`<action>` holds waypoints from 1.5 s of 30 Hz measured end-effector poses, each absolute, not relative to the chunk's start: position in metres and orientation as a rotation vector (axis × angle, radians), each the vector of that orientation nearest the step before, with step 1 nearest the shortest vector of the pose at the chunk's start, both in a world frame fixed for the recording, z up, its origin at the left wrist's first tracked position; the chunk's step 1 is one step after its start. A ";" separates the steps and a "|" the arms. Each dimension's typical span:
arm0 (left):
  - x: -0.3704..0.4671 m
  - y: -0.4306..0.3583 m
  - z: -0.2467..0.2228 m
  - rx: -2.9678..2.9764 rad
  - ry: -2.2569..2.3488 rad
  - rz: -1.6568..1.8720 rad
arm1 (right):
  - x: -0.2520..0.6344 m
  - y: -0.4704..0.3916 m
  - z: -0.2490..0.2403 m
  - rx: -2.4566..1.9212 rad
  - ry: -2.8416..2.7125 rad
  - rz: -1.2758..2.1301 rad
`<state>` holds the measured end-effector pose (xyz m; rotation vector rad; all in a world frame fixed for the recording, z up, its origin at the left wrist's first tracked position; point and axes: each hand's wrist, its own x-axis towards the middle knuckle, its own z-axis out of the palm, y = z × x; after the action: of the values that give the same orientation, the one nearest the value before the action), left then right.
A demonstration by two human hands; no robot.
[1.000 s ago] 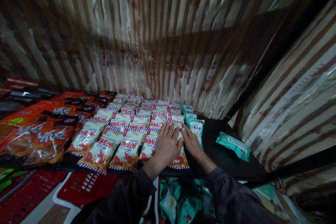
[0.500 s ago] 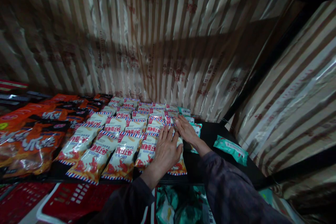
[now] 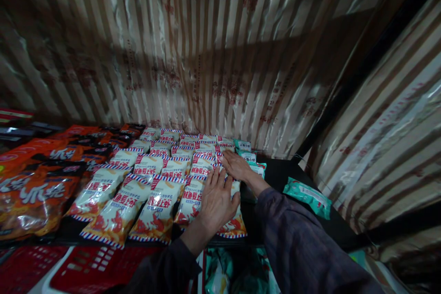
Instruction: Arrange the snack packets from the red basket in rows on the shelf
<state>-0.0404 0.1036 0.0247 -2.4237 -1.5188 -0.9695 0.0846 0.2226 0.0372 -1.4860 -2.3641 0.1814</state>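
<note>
White snack bags [image 3: 156,211]: are being displayed face up on a black shelf [image 3: 279,175]; five are being counted across the front, while the rows behind are being overlapped too closely for a sure total.

Front-right bag [image 3: 232,227]: is being covered by the left hand [image 3: 217,202], so it is lying directly under that grip; its long axis is being pointed away from the wearer, and its striped near end is being left visible by the shelf's front edge.

Left hand: is being held nearest this bag, palm down, touching it; the grip is being spread flat, fingers slightly parted, nothing being clasped.

Right hand [image 3: 237,167]: is being laid just beyond the left fingertips, over the bag behind, fingers being pointed leftward; this grip is also being flattened, nothing being clasped, the thumb being hidden.

Teal packs [image 3: 243,145]: three are being counted beside the white bags, the nearest being partly hidden by the right arm; a single teal pack [image 3: 308,196] is being seen well apart, further right.

Lower basket [image 3: 200,270]: more teal packs are being held inside, their number being unclear.

Orange bags [image 3: 37,197]: are being overlapped at left, uncountable.

Red baskets [image 3: 87,272]: two are being glimpsed below.
</note>
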 end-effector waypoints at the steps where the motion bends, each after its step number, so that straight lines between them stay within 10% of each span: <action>1: -0.040 0.103 0.024 -2.419 -1.523 -0.970 | 0.084 0.223 0.038 -1.498 -2.373 0.172; 45: -0.045 0.099 0.012 -2.388 -1.518 -1.236 | 0.076 0.082 -0.025 -1.474 -1.526 0.338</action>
<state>-0.0453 0.0993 0.0123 -2.3878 -1.5179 -1.2362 0.0756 0.0821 -0.0253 -1.4737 -1.5263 0.3379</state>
